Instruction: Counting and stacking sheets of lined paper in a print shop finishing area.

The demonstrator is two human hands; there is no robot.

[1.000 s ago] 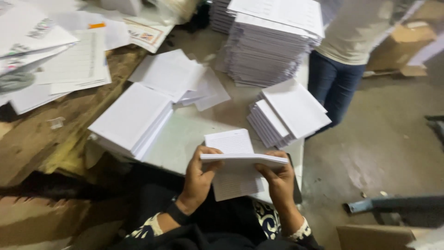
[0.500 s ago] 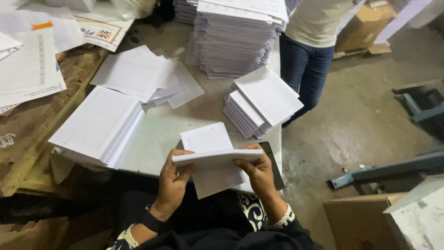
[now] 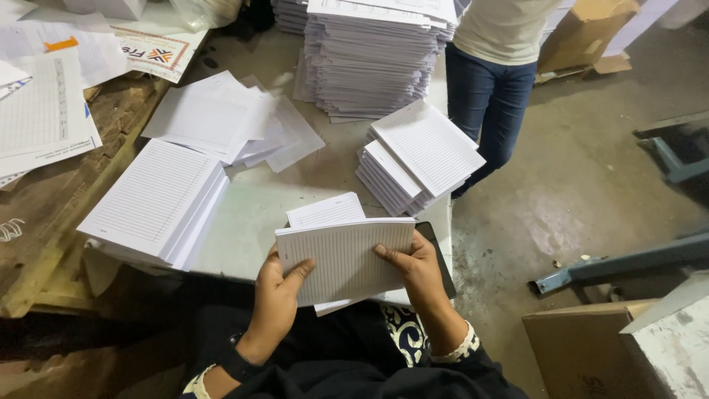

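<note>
Ruled pad (image 3: 347,258) is up off the table (image 3: 266,207) edge, over the lap; left hand (image 3: 277,295) grips its left side, right hand (image 3: 417,270) clamps the right; more stacks (image 3: 421,159) sit just behind.

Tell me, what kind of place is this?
Probably a print or notebook-binding workshop: tall stacks of ruled sheets cover the table, both hands hold a lined bundle, and cardboard boxes sit on the concrete floor.

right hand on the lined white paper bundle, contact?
Touching. Head view: the right hand has fingers laid across the front of the lined white paper bundle, closed on its right edge.
</note>
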